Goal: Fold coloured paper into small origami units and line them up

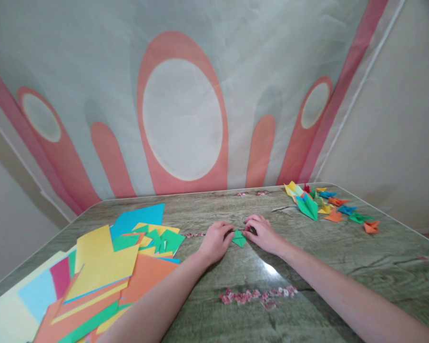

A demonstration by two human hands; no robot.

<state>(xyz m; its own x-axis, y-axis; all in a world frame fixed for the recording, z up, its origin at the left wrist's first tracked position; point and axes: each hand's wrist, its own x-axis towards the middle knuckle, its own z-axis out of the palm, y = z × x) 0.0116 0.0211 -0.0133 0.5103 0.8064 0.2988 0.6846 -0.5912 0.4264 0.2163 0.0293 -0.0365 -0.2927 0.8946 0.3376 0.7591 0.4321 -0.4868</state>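
**Bare forearms (175,295) flank a small green folded-paper diamond (239,239)**

Left hand (217,242) and right hand (262,233) curl, fingertips at its upper edges; whether they pinch or only press, I cannot tell. Uneven pressure could skew a crease, or the piece might slide on the glossy, wood-patterned tabletop (325,238). Below the frame's centre, it looks flat, with crossing crease lines.
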